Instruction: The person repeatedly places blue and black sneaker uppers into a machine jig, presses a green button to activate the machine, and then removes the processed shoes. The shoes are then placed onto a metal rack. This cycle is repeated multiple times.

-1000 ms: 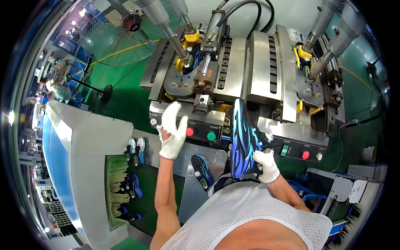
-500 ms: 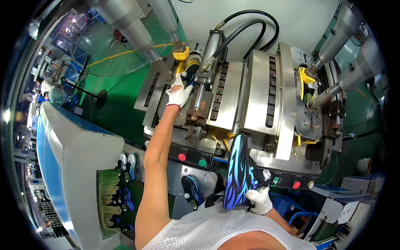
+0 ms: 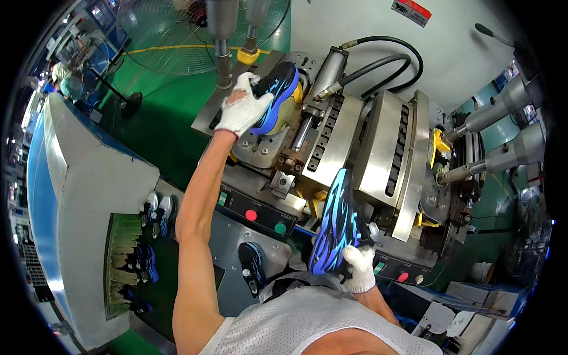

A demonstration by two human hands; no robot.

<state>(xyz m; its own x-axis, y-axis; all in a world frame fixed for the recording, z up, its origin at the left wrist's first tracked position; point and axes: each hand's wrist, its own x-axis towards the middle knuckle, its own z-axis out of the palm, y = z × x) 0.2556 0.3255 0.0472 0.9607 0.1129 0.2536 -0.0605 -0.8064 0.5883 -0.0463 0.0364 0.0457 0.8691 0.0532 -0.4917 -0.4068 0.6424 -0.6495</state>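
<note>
My left hand (image 3: pixel 241 109), in a white glove, is closed on a black and blue sneaker (image 3: pixel 284 83) at the machine's left station. The sneaker is tilted, its blue sole edge turned toward the machine's middle, above a metal plate. Low in front of the machine, my gloved right hand (image 3: pixel 358 269) grips a second sneaker (image 3: pixel 332 236) near one end. Its long black face with blue flame-like streaks is turned up toward me. Part of that hand's fingers is hidden behind the shoe. Another dark sneaker (image 3: pixel 251 266) lies on the metal shelf (image 3: pixel 228 284) close to my body.
The steel machine (image 3: pixel 337 136) has black hoses (image 3: pixel 408 59), thick cylinders (image 3: pixel 503 109) and yellow pads (image 3: pixel 438 142). A panel with red and green buttons (image 3: pixel 251 215) runs along its front. At left, several sneakers (image 3: pixel 160 216) lie by a strip-curtained opening (image 3: pixel 121 260) in a cabinet.
My left hand has pulled the sneaker outward from beneath the yellow pad and turned it, so more of it shows. My right hand still holds its sneaker. The view has shifted.
</note>
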